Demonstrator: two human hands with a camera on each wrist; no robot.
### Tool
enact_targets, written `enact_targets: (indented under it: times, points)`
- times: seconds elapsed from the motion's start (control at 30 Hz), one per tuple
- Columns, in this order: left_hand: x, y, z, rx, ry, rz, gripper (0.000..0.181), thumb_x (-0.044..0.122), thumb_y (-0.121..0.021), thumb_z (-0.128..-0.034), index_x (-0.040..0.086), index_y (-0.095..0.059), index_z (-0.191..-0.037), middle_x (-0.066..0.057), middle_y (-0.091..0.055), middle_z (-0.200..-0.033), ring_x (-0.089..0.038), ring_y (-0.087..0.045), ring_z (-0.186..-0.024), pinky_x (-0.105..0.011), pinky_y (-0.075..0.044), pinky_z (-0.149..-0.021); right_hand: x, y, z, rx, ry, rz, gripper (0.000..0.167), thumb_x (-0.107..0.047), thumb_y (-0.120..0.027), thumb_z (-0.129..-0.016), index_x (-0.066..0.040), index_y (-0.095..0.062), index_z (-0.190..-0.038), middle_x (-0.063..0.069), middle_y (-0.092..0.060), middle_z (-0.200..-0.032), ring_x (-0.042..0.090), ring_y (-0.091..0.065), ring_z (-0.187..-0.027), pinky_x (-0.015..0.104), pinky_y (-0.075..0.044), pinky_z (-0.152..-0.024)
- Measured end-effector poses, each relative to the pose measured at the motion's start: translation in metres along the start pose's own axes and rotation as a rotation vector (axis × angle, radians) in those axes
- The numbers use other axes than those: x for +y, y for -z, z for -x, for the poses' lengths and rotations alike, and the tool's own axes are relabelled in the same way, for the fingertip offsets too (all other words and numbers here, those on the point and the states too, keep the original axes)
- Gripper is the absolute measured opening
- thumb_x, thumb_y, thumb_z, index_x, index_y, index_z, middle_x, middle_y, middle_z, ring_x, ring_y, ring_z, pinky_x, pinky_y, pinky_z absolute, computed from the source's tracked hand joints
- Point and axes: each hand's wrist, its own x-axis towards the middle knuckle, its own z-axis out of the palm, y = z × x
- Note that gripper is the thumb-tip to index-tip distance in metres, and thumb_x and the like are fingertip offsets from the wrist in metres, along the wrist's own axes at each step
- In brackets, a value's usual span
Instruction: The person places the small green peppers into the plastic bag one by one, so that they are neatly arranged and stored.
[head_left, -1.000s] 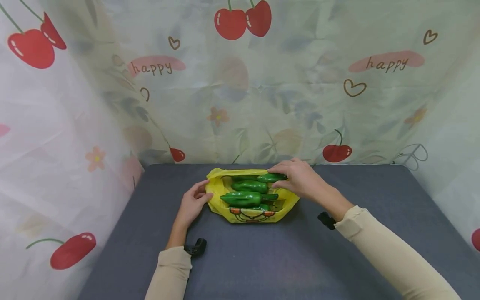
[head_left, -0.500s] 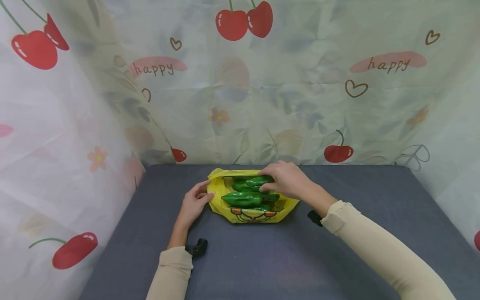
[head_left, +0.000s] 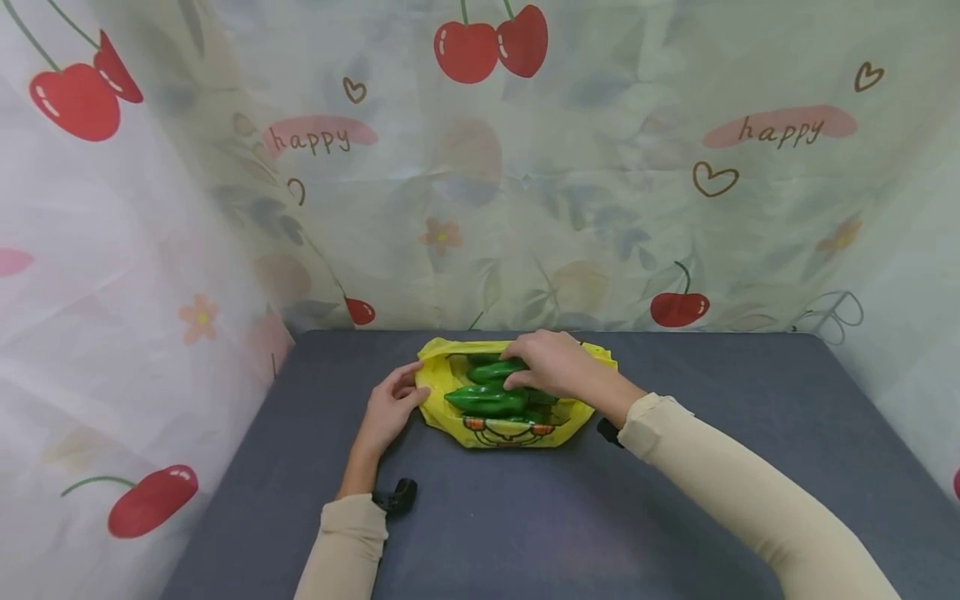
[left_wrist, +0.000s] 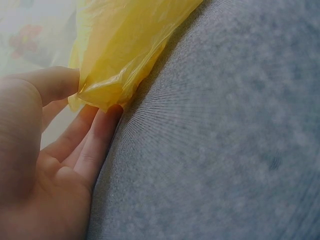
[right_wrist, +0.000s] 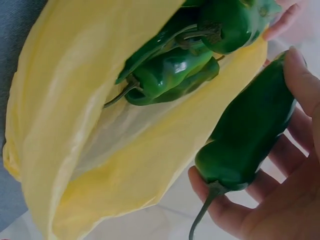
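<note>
A yellow plastic bag [head_left: 441, 415] with a printed front lies on its base, mouth open, near the far edge of the table. Several green peppers [head_left: 483, 402] lie inside it; the right wrist view shows their stems and glossy skin. My left hand [head_left: 387, 410] pinches the bag's left side between thumb and fingers, bunching the plastic [left_wrist: 107, 90]. Over the bag's mouth, my right hand [head_left: 551, 364] grips one long green pepper [right_wrist: 250, 125], its curved stem hanging past the fingers. In the head view the hand covers most of that pepper.
The dark grey table [head_left: 495, 525] extends in front of the bag and to both sides. A patterned cloth [head_left: 480, 208] with cherries hangs behind and along the sides. Black wrist straps [head_left: 397, 497] sit at the cuffs.
My right hand has moved left with the green pepper, from the bag's back right edge to over its middle. The left hand stays on the bag's left side.
</note>
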Motion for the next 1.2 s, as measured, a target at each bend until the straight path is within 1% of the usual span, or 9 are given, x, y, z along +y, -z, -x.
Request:
enact_targets:
  times: [0.07,0.17,0.27,0.37,0.47,0.57,0.73,0.93,1.2]
  points:
    - [0.004,0.0,0.002,-0.008,0.007,0.003,0.051,0.033,-0.07,-0.0984,0.03,-0.054,-0.147,-0.01,-0.064,-0.139,-0.028,-0.064,-0.123,-0.046,-0.051,-0.102,-0.001,0.0,-0.002,-0.004,0.002,-0.006,0.043,-0.041,-0.073,-0.093,-0.02,-0.07,-0.131,0.002,-0.071,-0.129,0.024,-0.07,-0.112,0.044,-0.058,-0.088]
    - [0.016,0.0,0.006,-0.019,0.024,0.003,0.053,0.028,-0.068,-0.0997,0.024,-0.053,-0.15,-0.014,-0.062,-0.142,-0.031,-0.063,-0.125,-0.049,-0.049,-0.104,-0.001,0.0,-0.003,-0.019,0.002,-0.019,0.043,-0.039,-0.074,-0.093,-0.019,-0.07,-0.131,0.003,-0.07,-0.13,0.024,-0.069,-0.113,0.045,-0.057,-0.09]
    - [0.029,0.002,0.011,-0.028,0.036,-0.007,0.054,0.023,-0.067,-0.1005,0.018,-0.051,-0.151,-0.017,-0.062,-0.142,-0.033,-0.063,-0.126,-0.048,-0.049,-0.104,-0.002,0.0,-0.004,-0.032,0.008,-0.027,0.044,-0.037,-0.074,-0.093,-0.017,-0.069,-0.132,0.004,-0.069,-0.129,0.025,-0.067,-0.114,0.044,-0.056,-0.093]
    - [0.036,0.004,0.013,-0.031,0.038,-0.018,0.053,0.022,-0.066,-0.1007,0.016,-0.051,-0.151,-0.017,-0.062,-0.141,-0.032,-0.063,-0.125,-0.046,-0.05,-0.103,-0.003,0.0,-0.005,-0.042,0.018,-0.028,0.043,-0.033,-0.075,-0.093,-0.016,-0.069,-0.133,0.005,-0.067,-0.129,0.025,-0.066,-0.115,0.043,-0.055,-0.096]
    - [0.031,0.004,0.01,-0.03,0.036,-0.007,0.053,0.022,-0.067,-0.1006,0.017,-0.051,-0.151,-0.017,-0.062,-0.141,-0.032,-0.063,-0.126,-0.047,-0.049,-0.104,-0.005,-0.001,-0.006,-0.058,0.014,-0.034,0.045,-0.027,-0.074,-0.095,-0.016,-0.065,-0.137,0.006,-0.066,-0.131,0.025,-0.065,-0.115,0.041,-0.055,-0.097]
    - [0.017,0.002,0.004,-0.022,0.028,0.003,0.053,0.027,-0.068,-0.0999,0.023,-0.052,-0.15,-0.014,-0.062,-0.142,-0.032,-0.062,-0.126,-0.048,-0.049,-0.105,-0.005,-0.002,-0.006,-0.061,0.008,-0.032,0.047,-0.022,-0.072,-0.096,-0.015,-0.062,-0.141,0.008,-0.063,-0.133,0.025,-0.064,-0.115,0.039,-0.054,-0.096]
    - [0.002,0.001,-0.002,-0.008,0.007,-0.006,0.051,0.035,-0.069,-0.0983,0.031,-0.054,-0.147,-0.009,-0.064,-0.14,-0.028,-0.064,-0.124,-0.045,-0.05,-0.102,-0.006,-0.005,-0.005,-0.032,0.013,-0.029,0.046,-0.021,-0.072,-0.097,-0.013,-0.062,-0.141,0.009,-0.062,-0.132,0.027,-0.063,-0.113,0.04,-0.054,-0.095]
    - [-0.001,0.0,-0.001,-0.002,-0.002,-0.014,0.05,0.036,-0.07,-0.0973,0.033,-0.055,-0.145,-0.007,-0.065,-0.137,-0.026,-0.065,-0.121,-0.043,-0.052,-0.099,-0.006,-0.008,-0.005,-0.022,0.02,-0.042,0.045,-0.023,-0.071,-0.097,-0.013,-0.062,-0.14,0.009,-0.062,-0.131,0.027,-0.062,-0.113,0.04,-0.054,-0.094]
    - [0.0,0.001,-0.001,-0.001,0.012,-0.009,0.049,0.036,-0.07,-0.0975,0.035,-0.056,-0.144,-0.005,-0.065,-0.136,-0.025,-0.065,-0.121,-0.047,-0.051,-0.101,-0.005,-0.008,-0.004,-0.03,0.024,-0.052,0.044,-0.023,-0.071,-0.098,-0.014,-0.062,-0.14,0.01,-0.062,-0.132,0.028,-0.062,-0.113,0.04,-0.054,-0.094]
